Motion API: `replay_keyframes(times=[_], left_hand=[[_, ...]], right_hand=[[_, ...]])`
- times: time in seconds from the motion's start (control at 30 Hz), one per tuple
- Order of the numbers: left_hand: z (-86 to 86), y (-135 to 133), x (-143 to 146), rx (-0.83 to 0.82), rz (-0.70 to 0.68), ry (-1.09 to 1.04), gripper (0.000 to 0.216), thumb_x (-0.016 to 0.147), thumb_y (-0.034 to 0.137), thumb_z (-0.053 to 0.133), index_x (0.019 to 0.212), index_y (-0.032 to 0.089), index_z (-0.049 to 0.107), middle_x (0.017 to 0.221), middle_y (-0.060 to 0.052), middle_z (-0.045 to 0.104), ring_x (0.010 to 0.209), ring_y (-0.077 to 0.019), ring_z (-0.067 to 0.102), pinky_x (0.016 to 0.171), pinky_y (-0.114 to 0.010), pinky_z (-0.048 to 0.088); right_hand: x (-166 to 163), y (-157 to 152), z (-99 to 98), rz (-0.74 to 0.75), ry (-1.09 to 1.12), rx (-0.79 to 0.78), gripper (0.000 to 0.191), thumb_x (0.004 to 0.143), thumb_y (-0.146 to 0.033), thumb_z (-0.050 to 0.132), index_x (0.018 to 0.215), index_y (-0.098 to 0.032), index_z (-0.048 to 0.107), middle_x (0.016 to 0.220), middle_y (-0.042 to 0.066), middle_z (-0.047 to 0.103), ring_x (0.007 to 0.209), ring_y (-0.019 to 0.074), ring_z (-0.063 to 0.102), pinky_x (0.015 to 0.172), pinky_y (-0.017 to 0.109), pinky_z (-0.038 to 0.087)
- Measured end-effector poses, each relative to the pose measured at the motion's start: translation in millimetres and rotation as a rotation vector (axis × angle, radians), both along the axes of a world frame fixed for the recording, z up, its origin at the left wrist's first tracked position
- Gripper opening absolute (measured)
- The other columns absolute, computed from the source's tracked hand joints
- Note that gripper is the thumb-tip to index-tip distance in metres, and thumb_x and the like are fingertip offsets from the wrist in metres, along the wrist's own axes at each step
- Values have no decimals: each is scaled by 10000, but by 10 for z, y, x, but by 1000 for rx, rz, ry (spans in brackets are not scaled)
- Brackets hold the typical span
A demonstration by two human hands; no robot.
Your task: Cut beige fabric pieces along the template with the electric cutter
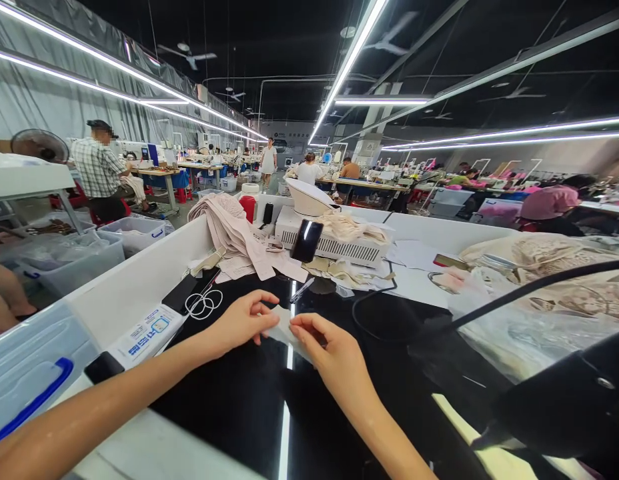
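Note:
Over the glossy black tabletop [229,393], a small pale piece [285,327], thin and cloth-like, is stretched between my two hands. My left hand [247,321] pinches its left edge between thumb and fingers. On the other side my right hand [329,343] is closed on the right part, fingertips bent over it. Just beyond the piece lie what look like small metal tweezers [302,291]. Whether the piece is cloth or paper I cannot make out.
Cream fabric strips [234,233] are heaped behind, beside a propped phone [307,241] and a white vented box [334,243]. A white cable [203,304] is coiled left. At right are a dark machine head [564,400] and plastic-wrapped lace [549,260]. Several people work farther off.

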State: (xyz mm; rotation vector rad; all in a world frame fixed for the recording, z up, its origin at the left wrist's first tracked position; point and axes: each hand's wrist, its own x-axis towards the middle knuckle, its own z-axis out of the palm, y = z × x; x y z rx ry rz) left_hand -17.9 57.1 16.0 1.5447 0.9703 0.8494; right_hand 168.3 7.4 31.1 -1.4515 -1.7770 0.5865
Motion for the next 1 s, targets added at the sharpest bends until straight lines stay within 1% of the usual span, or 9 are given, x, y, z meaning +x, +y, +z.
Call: replay_keyframes(times=[0.1,0.17,0.23,0.33,0.47,0.57,0.7,0.87,1.0], left_hand=[[-12,264,39,107,59,65,441,811,376,636,1191,169,546,795,16,595,620,-118,546,525,-216,409],[-27,406,55,180,76,135,404,813,342,632,1175,171,572,805,18,600,638,-120,543,571,-230,421],[-42,487,63,258,78,219,350,809,311,640,1133,182,613,811,19,614,677,-132,550,631,-249,429],[-60,496,72,348,63,351,296,817,267,630,1106,206,651,820,22,638,728,-156,572,697,-271,434],[-91,442,91,415,44,492,307,846,231,604,1150,228,648,879,14,668,796,-178,611,756,-284,448],[-129,441,97,449,33,563,311,868,228,599,1177,233,639,912,8,687,837,-183,633,795,-285,460],[-177,464,86,481,31,623,308,887,230,595,1193,228,634,946,1,695,865,-184,648,811,-281,473],[-232,485,73,529,51,667,281,892,223,597,1169,215,645,937,-4,686,896,-185,647,832,-287,484],[-273,508,51,583,88,686,275,874,217,623,1148,210,652,957,-16,684,918,-189,645,850,-296,494]], right_hand=[[-30,197,16,-68,-106,44,230,896,-363,528,915,-254,729,892,18,753,774,210,664,679,300,465],[-40,298,5,-107,-183,58,228,905,-338,521,928,-261,735,930,23,758,818,227,671,675,308,446],[-46,360,-27,-125,-258,63,222,910,-315,523,925,-265,739,937,27,757,861,240,673,678,310,435],[-47,392,-107,-125,-358,56,215,918,-289,530,915,-263,743,918,29,753,898,250,666,696,315,428],[-32,392,-228,-122,-447,44,213,943,-270,528,934,-252,739,918,38,744,928,248,657,725,314,429],[-23,394,-299,-117,-484,43,213,961,-260,522,935,-249,733,906,33,738,915,234,654,716,304,424],[-31,393,-365,-112,-515,55,208,972,-246,528,911,-252,727,875,19,731,889,221,650,699,294,410],[-48,411,-434,-98,-530,104,176,958,-229,571,886,-241,732,845,24,714,841,217,646,673,294,398],[-85,412,-404,-102,-511,169,153,943,-207,593,893,-215,738,859,52,700,815,230,635,665,308,403]])
